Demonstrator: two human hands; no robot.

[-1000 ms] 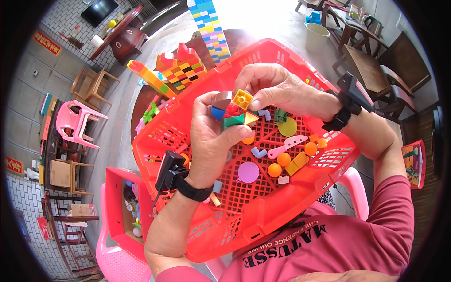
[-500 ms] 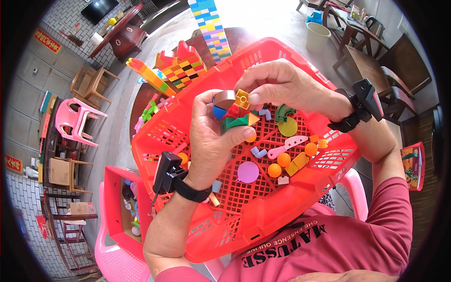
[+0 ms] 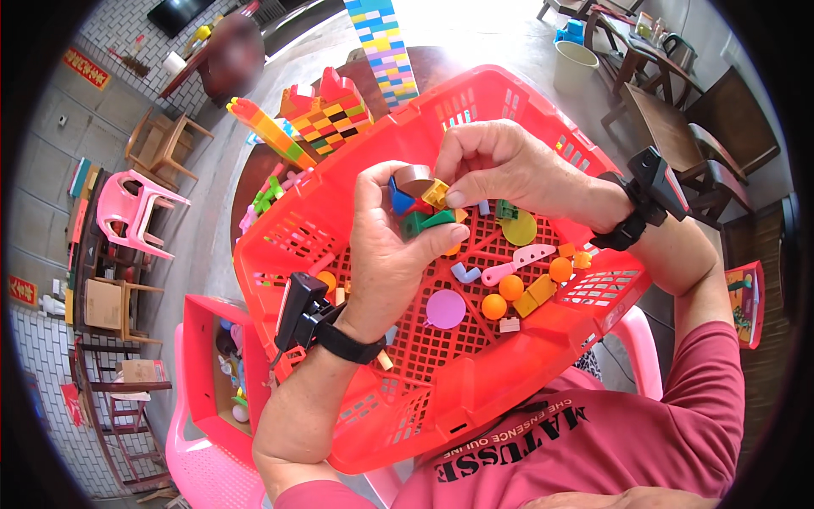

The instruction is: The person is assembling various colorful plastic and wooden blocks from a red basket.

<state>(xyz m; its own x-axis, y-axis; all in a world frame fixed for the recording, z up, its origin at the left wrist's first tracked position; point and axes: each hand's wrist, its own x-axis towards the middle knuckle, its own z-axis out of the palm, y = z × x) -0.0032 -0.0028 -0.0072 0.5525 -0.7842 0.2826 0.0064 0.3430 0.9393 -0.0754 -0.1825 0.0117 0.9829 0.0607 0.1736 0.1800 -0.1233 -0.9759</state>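
Several toy blocks are bunched in my left hand (image 3: 383, 250), its thumb and fingers closed round them. Among them are a green block (image 3: 428, 223), a blue block (image 3: 399, 198), a brown curved block (image 3: 415, 177) and a partly hidden red piece. With thumb and forefinger, my right hand (image 3: 504, 161) pinches a yellow block (image 3: 435, 194) against this bunch. Whether it is joined to the others I cannot tell. Both hands are above a red plastic basket (image 3: 496, 386). Inside it lie a pink-handled toy knife (image 3: 519, 265), a purple disc (image 3: 445, 309), orange balls (image 3: 511, 287) and a yellow-green disc (image 3: 519, 228).
Beyond the basket rise a tall tower of coloured bricks (image 3: 381, 47) and a red-and-yellow brick build (image 3: 331, 114). At the left, a red box (image 3: 202, 321) with toys rests on a pink chair (image 3: 212, 475). Wooden furniture stands farther off.
The yellow block in my right hand has tilted and come closer against the bunch. My right hand has shifted slightly down; the left keeps its hold.
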